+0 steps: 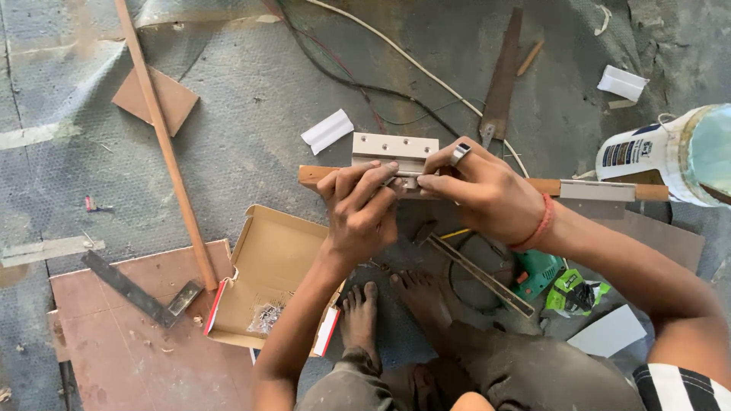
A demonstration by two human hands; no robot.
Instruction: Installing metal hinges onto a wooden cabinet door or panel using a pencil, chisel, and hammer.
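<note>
**Two hands closed on one hinge at a wooden strip**

One pale metal hinge is seen set against a long wooden strip that lies across the floor. The left hand is curled over the strip, its fingertips pressed to the lower leaf of the hinge. The right hand is pinched at the same spot, thumb and forefinger meeting the left fingertips; whether a small part is held between them cannot be told. One ring is worn on the right hand, and one red band at its wrist.

A second hinge is seen fixed on the same strip, well to the right of the right hand. One white tub stands just beyond it.

Below the left hand, one open cardboard box is seen, with a small heap of screws inside. Further left, one try square lies on a brown board, and one thin wooden batten runs up past it. Below the right hand, one green power tool and one steel rule are seen beside two bare feet. Above the hands, one folded white paper and one handsaw lie on the floor.
</note>
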